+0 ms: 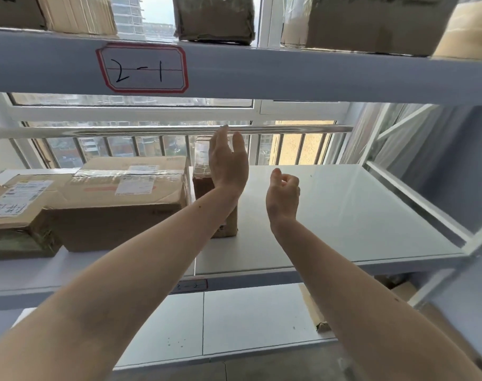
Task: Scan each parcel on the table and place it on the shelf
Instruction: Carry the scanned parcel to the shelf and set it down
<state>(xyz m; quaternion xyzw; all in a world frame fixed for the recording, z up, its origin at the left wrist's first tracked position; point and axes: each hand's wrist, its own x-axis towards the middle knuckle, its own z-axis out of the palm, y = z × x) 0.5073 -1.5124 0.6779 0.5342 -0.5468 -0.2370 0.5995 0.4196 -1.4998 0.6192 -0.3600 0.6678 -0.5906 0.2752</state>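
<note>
Just behind the left hand [228, 163], a small parcel [204, 182] is standing upright on the middle shelf [344, 210] — long axis vertical, tucked beside the bigger box [124, 199]. Left hand's nearer and hanging open, fingers straight, gripping nothing; can't tell if it's touching. To its right, the right hand [283, 198] is hovering loosely curled and empty — both look to be letting go.

Both bare forearms reach forward and upward, roughly parallel. The left hand [228, 160] is raised higher, fingers straight and together, thumb apart, palm facing right. The right hand [283, 194] sits lower and just beside it, fingers loosely curled inward, holding nothing, wrist slightly bent.
</note>
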